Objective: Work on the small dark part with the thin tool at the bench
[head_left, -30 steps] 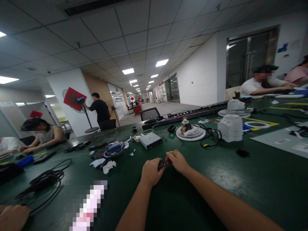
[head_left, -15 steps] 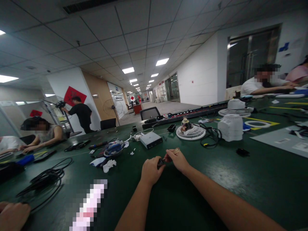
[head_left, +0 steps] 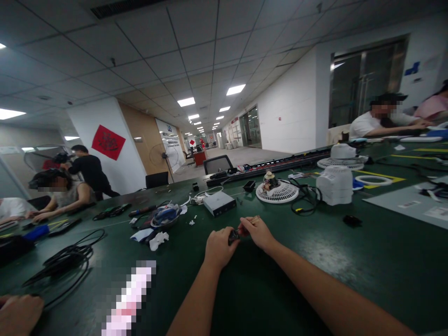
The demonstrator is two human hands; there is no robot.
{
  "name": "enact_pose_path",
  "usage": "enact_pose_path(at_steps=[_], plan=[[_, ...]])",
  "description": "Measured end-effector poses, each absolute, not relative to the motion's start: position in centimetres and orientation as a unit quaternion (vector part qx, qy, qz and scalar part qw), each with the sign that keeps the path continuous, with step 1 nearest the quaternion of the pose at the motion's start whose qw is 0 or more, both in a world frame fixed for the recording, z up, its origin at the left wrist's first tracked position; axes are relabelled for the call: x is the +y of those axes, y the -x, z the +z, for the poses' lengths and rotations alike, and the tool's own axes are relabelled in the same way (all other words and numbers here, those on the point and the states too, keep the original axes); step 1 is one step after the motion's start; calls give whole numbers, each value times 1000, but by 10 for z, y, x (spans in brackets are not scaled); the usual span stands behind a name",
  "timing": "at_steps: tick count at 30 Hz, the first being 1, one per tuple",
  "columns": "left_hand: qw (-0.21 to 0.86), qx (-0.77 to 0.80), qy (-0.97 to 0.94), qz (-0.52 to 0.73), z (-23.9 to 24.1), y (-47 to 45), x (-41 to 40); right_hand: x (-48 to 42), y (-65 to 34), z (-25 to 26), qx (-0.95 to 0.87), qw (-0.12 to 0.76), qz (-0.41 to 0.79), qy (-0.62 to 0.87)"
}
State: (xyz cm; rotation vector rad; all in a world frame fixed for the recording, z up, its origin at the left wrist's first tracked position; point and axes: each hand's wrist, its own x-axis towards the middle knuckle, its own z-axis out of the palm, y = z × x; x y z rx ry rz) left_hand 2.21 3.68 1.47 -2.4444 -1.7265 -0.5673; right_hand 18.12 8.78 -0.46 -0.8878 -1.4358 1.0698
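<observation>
My left hand point(head_left: 218, 244) is closed around a small black part point(head_left: 233, 237), whose exact kind I cannot make out. Close beside it, my right hand point(head_left: 257, 232) has its fingers pinched together against the end of that part. Whatever lies between the right fingertips is hidden or too small to name. Just beyond both hands a silver optical drive point(head_left: 220, 204) with a dark front rests on the green table point(head_left: 196, 280). Further right is a round white fan grille point(head_left: 277, 192) with a motor on top.
A white plastic housing point(head_left: 335, 185) and black cable point(head_left: 310, 200) stand to the right. Left of my hands are crumpled paper point(head_left: 158, 240), a bowl of bits point(head_left: 165, 215) and coiled black cable point(head_left: 66, 256). Another person's hand point(head_left: 21, 313) rests at the lower left. Co-workers sit at both sides.
My hands stay nearly in place on the small black part, with only slight finger movement. A person in black in the background has moved left.
</observation>
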Motion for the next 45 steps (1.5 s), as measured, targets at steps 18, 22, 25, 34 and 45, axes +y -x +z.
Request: enact_pose_path(at_steps=[18, 22, 25, 34, 45], plan=[[60, -591, 781, -192, 15, -21, 36, 89, -182, -7, -587, 536, 501, 343], [53, -586, 787, -182, 15, -21, 36, 87, -181, -7, -614, 532, 473, 340], [53, -585, 790, -174, 17, -22, 35, 87, -181, -8, -630, 532, 437, 359], [58, -582, 791, -179, 16, -23, 36, 86, -182, -4, -628, 540, 425, 366], [49, -600, 781, -165, 20, -24, 34, 85, -180, -6, -627, 532, 446, 353]])
